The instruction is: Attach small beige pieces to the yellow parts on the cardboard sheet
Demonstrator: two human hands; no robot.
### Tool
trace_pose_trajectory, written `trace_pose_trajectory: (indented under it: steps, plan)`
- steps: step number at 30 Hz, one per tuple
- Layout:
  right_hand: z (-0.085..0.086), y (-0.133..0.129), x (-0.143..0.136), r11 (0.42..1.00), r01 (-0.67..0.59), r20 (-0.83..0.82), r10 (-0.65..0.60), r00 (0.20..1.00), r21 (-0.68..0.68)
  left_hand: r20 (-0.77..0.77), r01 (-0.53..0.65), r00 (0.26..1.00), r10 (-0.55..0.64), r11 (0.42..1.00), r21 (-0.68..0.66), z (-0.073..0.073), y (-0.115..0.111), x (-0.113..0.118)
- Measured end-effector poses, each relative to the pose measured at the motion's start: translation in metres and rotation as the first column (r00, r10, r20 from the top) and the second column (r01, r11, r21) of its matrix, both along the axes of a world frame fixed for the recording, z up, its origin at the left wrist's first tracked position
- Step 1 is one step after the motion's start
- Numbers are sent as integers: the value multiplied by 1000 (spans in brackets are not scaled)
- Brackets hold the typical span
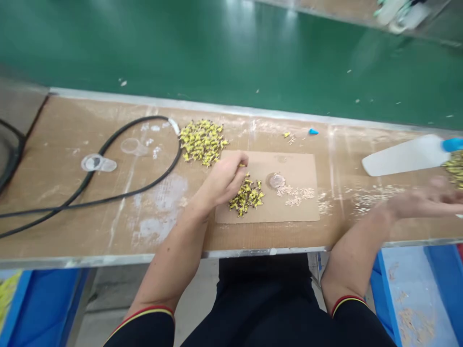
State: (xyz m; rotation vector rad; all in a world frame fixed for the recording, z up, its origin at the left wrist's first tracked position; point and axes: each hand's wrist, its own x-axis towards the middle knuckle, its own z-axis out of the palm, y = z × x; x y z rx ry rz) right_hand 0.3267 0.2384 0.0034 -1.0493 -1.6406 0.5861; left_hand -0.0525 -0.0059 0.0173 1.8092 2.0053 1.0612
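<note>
My left hand [228,177] is over the left part of a cardboard sheet [267,166], its fingertips pinched together. A bit of yellow shows at them, seemingly one small yellow-and-dark piece. Just below it lies a small heap of yellow-and-dark pieces [248,196] on the cardboard. A larger heap of such pieces [203,140] sits beyond, to the left. Also on the cardboard are a small round clear dish [277,180] and scattered pale bits [294,193]. Far right, my right hand [436,197] is smeared by motion, near another yellowish heap [455,168]; its fingers are unclear.
A white bottle with a blue cap [405,155] lies on the right of the bench. A black cable [108,144] loops at left, with clear plastic scoop-like pieces [98,163] by it. A small blue cone [313,131] lies at the back. Blue bins [50,299] stand below.
</note>
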Motion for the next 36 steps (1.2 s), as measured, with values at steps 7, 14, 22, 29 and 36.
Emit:
trace_pose_trajectory:
  steps: [7,14,22,29,36]
  plan:
    - [-4,37,-5,892,452,66,-452,890,17,97,-97,990,99,995,-19,-2,5,-13]
    - [2,41,-13,913,398,28,-398,917,-92,152,-121,981,121,993,-12,-5,4,-19]
    - [36,-64,-19,937,296,200,-259,945,-185,199,-123,973,120,992,3,-9,1,-21]
    - [62,-180,-44,913,23,607,251,754,-407,217,-86,974,68,994,73,-12,-3,-23]
    - [62,-201,-71,735,34,606,532,591,-678,231,-63,972,43,995,82,-11,-4,-22]
